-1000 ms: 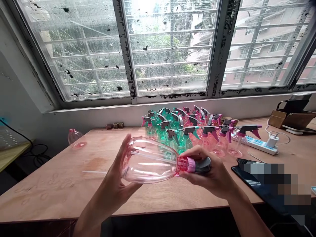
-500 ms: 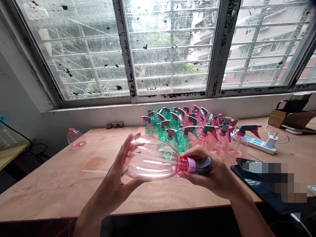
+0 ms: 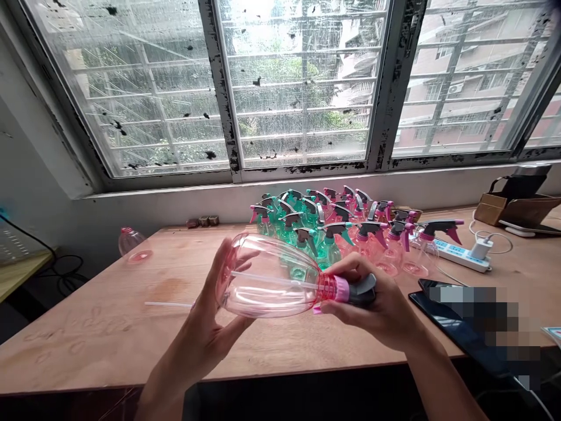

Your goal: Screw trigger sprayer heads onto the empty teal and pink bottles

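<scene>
A clear pink spray bottle lies sideways in the air between my two hands, its base to the left. My left hand is wrapped round the base end. At the neck, my right hand grips the pink collar and the dark grey spray head. A thin straw runs inside the bottle from the neck toward the base. On the table behind my left wrist lies a loose clear straw.
Several green and pink spray bottles stand at the back of the wooden table. One pink bottle without a head stands at the left edge. A power strip, phone and dark tablet lie on the right.
Both hands keep their hold on the spray bottle. It has tilted very slightly, and the grey lever at the spray head sits a little differently. The rest of the table looks the same.
</scene>
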Demonstrator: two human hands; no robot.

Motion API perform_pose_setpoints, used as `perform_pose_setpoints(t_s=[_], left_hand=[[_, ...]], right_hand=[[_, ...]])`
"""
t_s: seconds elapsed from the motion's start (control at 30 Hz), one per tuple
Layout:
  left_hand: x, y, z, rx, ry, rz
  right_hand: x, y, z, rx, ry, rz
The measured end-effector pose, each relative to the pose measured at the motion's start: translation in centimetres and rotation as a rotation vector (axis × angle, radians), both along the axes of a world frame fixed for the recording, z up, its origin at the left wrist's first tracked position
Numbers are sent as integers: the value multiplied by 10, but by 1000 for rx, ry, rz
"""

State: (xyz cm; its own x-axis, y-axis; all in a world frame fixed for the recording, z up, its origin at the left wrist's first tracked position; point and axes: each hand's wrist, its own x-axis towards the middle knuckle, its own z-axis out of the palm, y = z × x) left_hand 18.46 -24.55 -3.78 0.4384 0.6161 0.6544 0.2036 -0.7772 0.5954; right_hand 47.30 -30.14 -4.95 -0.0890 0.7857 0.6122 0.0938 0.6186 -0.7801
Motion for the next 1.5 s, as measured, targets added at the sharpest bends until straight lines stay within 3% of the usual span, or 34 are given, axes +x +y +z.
perform_pose_setpoints(t_s=[0.2,0.4,0.6,0.8,0.97,1.27,1.4,1.5], left_hand=[[5,-1,1,-63,-94,2],[5,-4,6,59,-83,-2],[10,-7,9,15,-139,-48],[9,0,6,95,-145,-94],[2,3,3,77,-43,13],[5,1,8,108,-40,-27],[3,1,8,108,22,97],[1,0,10,78,66,82]], right_hand=[[-4,1,-3,-1,-2,-9],[-6,2,-2,-24,98,61],[-8,2,0,-5,23,7],[-8,3,2,-31,142,110],[-10,3,-1,-33,120,70],[-11,3,2,-32,155,87],[-10,2,0,-2,115,51],[-10,1,0,-6,56,0]])
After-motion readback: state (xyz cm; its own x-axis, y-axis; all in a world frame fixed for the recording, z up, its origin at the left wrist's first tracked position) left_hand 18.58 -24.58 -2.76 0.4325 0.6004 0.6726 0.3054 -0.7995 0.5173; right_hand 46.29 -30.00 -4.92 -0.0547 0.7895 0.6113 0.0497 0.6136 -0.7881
